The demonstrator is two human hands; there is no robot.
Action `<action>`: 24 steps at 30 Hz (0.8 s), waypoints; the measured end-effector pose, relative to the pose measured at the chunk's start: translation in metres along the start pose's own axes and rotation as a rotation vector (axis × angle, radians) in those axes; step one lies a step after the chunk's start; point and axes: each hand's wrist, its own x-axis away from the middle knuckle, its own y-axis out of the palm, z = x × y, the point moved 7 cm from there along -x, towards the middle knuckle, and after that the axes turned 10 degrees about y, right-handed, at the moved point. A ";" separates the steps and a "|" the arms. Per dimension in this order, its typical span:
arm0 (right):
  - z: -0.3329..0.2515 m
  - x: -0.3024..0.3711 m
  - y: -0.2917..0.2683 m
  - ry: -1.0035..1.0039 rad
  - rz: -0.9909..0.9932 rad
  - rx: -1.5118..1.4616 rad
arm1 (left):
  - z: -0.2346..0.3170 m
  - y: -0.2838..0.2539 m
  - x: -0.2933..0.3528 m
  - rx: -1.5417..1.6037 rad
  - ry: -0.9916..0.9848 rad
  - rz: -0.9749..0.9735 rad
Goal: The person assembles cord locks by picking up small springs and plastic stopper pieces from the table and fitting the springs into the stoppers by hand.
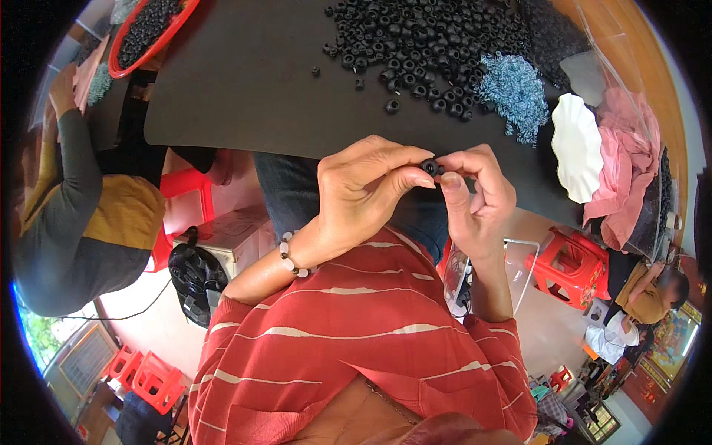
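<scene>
Just past the near edge of the dark table, my two hands meet over my lap. Between thumb and forefinger, my left hand (360, 182), with a bead bracelet at its wrist, pinches a small round black cord lock (429, 167). My right hand (478, 196) closes on the other side of the same piece, its thumb and forefinger against a small dark end of it. The fingertips partly cover where the parts meet. Beyond the hands lies a heap of loose black cord-lock parts (430, 52), beside a pile of tiny bluish springs (515, 93).
A white wavy-edged dish (576, 148) and pink cloth (623, 163) lie at the table's right. At the far left stands a red basin (119, 67) of black pieces, near a person in a grey and yellow top (111, 208). Red stools (571, 267) stand on the floor.
</scene>
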 end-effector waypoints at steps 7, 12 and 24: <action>-0.027 0.004 0.005 -0.399 0.008 0.409 | 0.000 0.001 0.003 0.029 -0.020 0.005; -0.031 0.004 0.009 -0.510 -0.009 0.496 | -0.002 0.003 0.004 0.060 -0.047 -0.018; -0.025 0.000 0.009 -0.519 -0.075 0.475 | -0.005 0.010 0.002 0.003 -0.023 -0.171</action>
